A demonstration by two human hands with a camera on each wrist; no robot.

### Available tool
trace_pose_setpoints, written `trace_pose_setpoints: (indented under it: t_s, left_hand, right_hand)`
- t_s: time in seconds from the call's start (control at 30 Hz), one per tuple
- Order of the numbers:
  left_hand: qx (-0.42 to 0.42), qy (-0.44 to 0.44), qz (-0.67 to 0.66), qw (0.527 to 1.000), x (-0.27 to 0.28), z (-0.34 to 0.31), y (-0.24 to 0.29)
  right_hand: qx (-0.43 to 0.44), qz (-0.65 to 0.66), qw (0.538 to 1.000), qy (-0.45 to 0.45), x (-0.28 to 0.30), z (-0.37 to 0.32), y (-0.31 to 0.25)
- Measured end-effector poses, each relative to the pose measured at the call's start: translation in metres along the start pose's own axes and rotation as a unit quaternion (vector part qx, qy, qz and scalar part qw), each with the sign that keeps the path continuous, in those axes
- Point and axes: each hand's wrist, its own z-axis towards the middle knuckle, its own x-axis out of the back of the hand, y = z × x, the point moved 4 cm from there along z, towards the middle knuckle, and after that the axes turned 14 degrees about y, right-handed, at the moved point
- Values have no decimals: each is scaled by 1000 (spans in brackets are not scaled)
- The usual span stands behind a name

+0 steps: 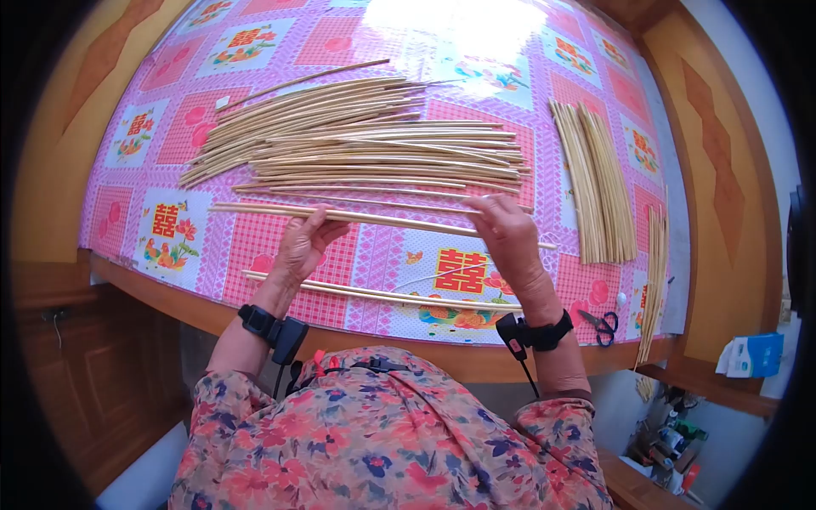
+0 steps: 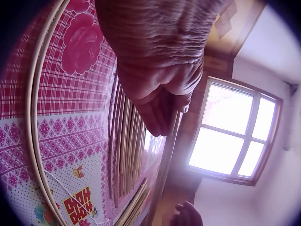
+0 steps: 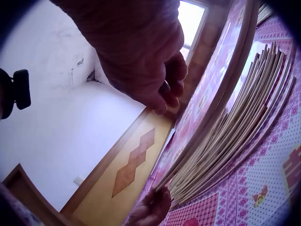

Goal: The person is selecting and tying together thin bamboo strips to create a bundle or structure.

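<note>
My left hand (image 1: 302, 246) pinches a pair of long, pale thin sticks (image 1: 391, 219) between thumb and fingers, left of their middle. They are held across the front of the table, level with the edge. Near their right end is my right hand (image 1: 510, 238), its fingers loosely bent. In the right wrist view the right fingertips (image 3: 161, 109) stand apart from the sticks, with nothing clearly seen between them. Closer to the body, more sticks (image 1: 382, 295) lie on the tablecloth, beside a thin white string (image 1: 433, 276).
Behind the hands lie two large heaps of sticks (image 1: 387, 157), (image 1: 314, 110). Bundles of sticks (image 1: 592, 183) lie at the right, with thinner ones (image 1: 653, 280) overhanging the front edge. Dark-handled scissors (image 1: 605, 327) lie near the front right. A patterned plastic tablecloth (image 1: 340, 42) covers the table.
</note>
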Motion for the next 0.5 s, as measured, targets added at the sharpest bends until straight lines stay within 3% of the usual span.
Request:
trace_pose_setpoints:
  t_s: [0.03,0.13,0.23,0.37,0.43,0.5]
  left_hand:
    - [4,-17,3,1000,-8,-1,-4]
    - [-4,-49,22,999,-34,-8,-11]
    - [-10,-67,50,996,-40,-12,-18]
    - [-1,-64,35,997,-38,-15,-15]
    - [-22,-68,35,997,-34,-14,-13]
    - [-24,-56,30,998,-30,-13,-11]
  right_hand:
    - [102,-26,994,-35,-17,2,-20]
    - [151,-8,985,-86,-59,-2,-46]
    - [130,-55,978,-152,-81,-3,-47]
    - [89,-21,982,-168,-75,6,-45]
    - [124,-94,980,-125,-66,13,-37]
    - [139,-129,982,-21,-38,35,-31]
